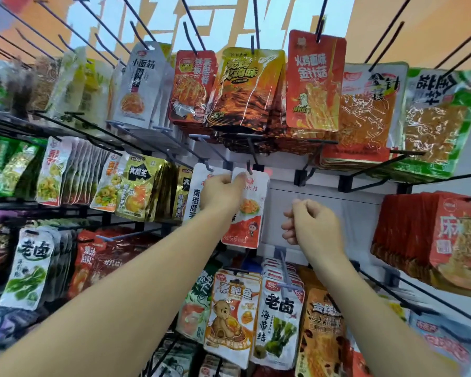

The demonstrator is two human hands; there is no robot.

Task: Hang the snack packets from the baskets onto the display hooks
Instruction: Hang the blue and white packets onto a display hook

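Packet meets its display hook [252, 159]
Left hand [223, 191] pinches the white packet [249, 213] by its top, just under the hook; right hand [310, 224] hangs curled, empty. If the hole is missed, the packet may drop.

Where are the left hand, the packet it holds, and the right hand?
left hand [222, 190]: head view, back of the hand.
white-and-orange packet [252, 213]: head view, middle of its front face.
right hand [312, 224]: head view, back of the fist.
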